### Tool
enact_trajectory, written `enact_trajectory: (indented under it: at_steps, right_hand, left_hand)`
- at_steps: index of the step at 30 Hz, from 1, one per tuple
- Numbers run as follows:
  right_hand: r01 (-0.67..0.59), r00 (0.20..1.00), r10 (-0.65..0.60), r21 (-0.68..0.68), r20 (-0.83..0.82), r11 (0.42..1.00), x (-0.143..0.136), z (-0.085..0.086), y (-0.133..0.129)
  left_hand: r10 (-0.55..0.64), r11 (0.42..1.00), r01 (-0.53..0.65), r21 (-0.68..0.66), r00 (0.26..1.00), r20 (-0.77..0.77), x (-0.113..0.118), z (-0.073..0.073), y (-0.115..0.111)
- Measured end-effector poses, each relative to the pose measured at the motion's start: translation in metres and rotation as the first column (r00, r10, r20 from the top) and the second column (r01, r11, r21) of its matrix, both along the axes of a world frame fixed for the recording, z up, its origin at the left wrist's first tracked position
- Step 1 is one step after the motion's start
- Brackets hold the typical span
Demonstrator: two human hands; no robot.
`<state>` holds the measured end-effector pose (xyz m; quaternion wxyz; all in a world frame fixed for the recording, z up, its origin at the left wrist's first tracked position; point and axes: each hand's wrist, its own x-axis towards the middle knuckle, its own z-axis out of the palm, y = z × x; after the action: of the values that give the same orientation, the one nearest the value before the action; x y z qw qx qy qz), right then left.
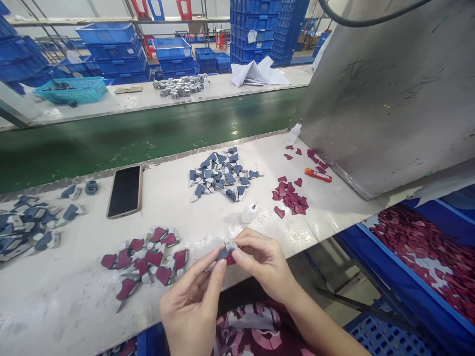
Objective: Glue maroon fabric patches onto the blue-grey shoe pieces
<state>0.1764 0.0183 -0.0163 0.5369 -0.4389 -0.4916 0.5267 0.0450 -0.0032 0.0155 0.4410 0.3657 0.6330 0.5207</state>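
Note:
Between both hands, near the table's front edge, is a small grey and blue plastic part (223,253) with a maroon patch on its lower side. My left hand (196,296) pinches its left end between thumb and finger. The fingers of my right hand (265,262) close on its right end; the fingertips partly cover it. Just beyond the hands stands a small white dropper bottle (250,213). To the left lies a pile of grey parts with maroon faces (148,259). Farther back are a heap of blue-and-white parts (220,173) and loose maroon pieces (293,198).
A phone (125,191) lies left of centre, with more blue-grey parts (33,222) beside it. An orange-red tube (318,175) is near the metal panel (386,89) at right. Below that sits a blue bin (419,277) of maroon pieces. A green belt (148,133) runs behind.

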Motion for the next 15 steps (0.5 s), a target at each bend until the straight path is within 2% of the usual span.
enact_trajectory:
  at_steps: [8,12,15]
  right_hand:
    - [0.024,0.996,-0.024,-0.006,-0.083,1.0,-0.006,-0.002,-0.002]
    - [0.049,0.995,-0.047,0.013,-0.088,0.999,-0.011,0.0,-0.004]
    - [0.021,0.997,-0.019,0.019,-0.072,1.0,-0.013,0.001,-0.004]
  left_hand:
    - [-0.017,0.998,0.019,0.057,0.999,-0.034,-0.002,-0.005,-0.004]
    - [0.055,0.991,-0.042,0.13,0.993,-0.1,0.0,-0.008,-0.007]
    - [0.094,0.983,-0.073,0.169,0.988,-0.12,0.003,-0.01,-0.007]
